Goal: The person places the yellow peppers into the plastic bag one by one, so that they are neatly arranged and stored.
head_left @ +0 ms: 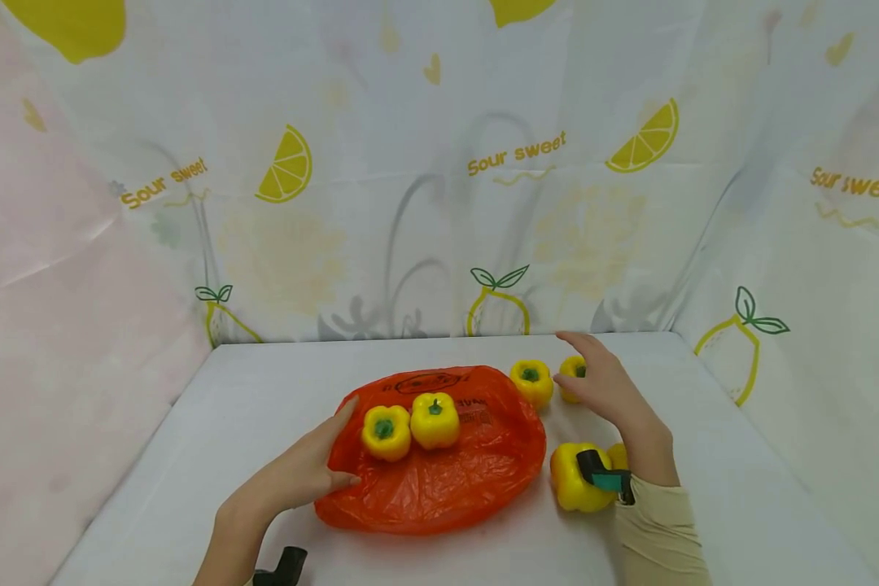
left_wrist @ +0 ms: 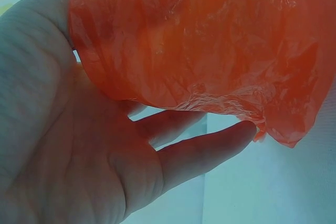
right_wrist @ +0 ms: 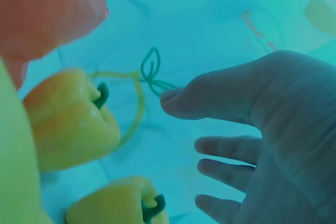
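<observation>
Evidently, the left hand point(head_left: 303, 468) is at the near-left side of the red plastic bag point(head_left: 454, 492), its fingers apart, one fingertip touching the crumpled edge. Just right of those fingers, two yellow bell peppers point(head_left: 386, 434) sit within the bag's outline. The right hand point(head_left: 606, 382) holds nothing; its fingers stand apart, another bell pepper point(head_left: 531, 384) near the thumb tip. In judgement, the bag is light, limp, slippery and easily torn: pinch the rim by the left fingers. Peppers appear firm and smooth; grasp their sides.
</observation>
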A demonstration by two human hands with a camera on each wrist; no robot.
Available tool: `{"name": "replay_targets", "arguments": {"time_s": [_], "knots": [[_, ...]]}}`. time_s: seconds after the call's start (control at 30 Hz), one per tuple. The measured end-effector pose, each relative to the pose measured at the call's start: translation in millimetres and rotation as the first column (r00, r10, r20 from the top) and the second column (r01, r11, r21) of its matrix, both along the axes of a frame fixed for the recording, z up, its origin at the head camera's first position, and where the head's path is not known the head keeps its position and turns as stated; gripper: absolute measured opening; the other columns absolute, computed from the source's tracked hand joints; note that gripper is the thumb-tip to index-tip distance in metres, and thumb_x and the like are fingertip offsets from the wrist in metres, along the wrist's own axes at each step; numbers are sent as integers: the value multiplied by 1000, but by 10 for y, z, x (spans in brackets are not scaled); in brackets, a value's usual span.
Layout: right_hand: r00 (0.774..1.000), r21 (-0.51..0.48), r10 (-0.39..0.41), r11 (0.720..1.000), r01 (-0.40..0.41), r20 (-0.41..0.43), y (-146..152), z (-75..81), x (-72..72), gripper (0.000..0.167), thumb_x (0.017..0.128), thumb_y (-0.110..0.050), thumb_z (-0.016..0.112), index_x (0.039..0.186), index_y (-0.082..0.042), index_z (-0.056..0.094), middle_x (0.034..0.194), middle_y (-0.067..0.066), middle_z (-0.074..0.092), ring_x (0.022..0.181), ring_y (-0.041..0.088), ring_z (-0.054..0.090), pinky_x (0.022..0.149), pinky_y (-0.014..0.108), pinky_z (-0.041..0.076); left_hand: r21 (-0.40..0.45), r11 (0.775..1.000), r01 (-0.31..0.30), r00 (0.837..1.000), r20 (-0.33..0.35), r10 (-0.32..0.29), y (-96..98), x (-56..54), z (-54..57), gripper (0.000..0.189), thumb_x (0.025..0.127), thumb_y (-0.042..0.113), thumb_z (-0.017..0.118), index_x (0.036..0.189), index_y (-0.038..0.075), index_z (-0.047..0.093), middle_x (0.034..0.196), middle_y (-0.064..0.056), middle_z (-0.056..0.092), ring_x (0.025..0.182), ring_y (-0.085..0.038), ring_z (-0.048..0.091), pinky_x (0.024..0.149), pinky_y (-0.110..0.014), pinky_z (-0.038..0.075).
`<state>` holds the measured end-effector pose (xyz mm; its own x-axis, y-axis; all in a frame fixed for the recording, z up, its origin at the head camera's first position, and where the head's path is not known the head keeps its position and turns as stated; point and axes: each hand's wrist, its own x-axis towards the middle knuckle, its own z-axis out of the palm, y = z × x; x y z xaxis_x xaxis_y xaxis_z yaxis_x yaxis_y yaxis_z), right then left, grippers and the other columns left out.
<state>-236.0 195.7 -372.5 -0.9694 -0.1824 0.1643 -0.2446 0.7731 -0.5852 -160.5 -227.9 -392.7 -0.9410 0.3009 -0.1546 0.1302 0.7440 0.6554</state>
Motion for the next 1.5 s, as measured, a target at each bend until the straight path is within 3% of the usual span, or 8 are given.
{"name": "replay_targets", "arguments": {"time_s": [0.33,0.7,1.0,1.33,1.5], "knots": [[995,60,-19,998,13,98,150,-8,1,69,90,-24,66,150,-5,38,155,26,34,139,46,35,114,66,30,8,1000,4,1000,-1,-4,-8,-7,0,100,82,15,79,161,15,16,164,-13,26,150,-41,26,118,-62,27],[993,66,-1,998,-7,121,103,73,91,68,89,-24,68,148,-4,41,152,25,40,138,46,37,115,65,30,3,1000,-1,1000,3,1,-25,4,-21,100,82,15,79,160,14,16,164,-14,27,150,-41,27,118,-62,28],[987,76,-5,997,-8,162,222,143,156,74,89,-28,69,151,-4,36,154,26,36,140,48,33,114,68,28,18,1000,-3,1000,10,3,-32,-11,0,102,81,17,80,161,17,16,164,-13,26,150,-41,26,118,-63,27],[983,93,62,993,-79,173,478,56,142,75,88,-25,72,150,-1,36,153,29,36,139,50,33,112,70,29,20,1000,7,1000,12,-8,-52,0,18,102,82,16,79,161,18,15,164,-14,26,150,-41,25,119,-63,26],[976,123,81,987,-108,204,573,7,51,79,86,-26,74,150,0,35,153,31,34,138,51,33,111,70,29,13,1000,2,1000,15,-2,-30,9,-2,102,82,17,79,161,20,15,163,-14,28,150,-41,27,118,-63,28]]}}
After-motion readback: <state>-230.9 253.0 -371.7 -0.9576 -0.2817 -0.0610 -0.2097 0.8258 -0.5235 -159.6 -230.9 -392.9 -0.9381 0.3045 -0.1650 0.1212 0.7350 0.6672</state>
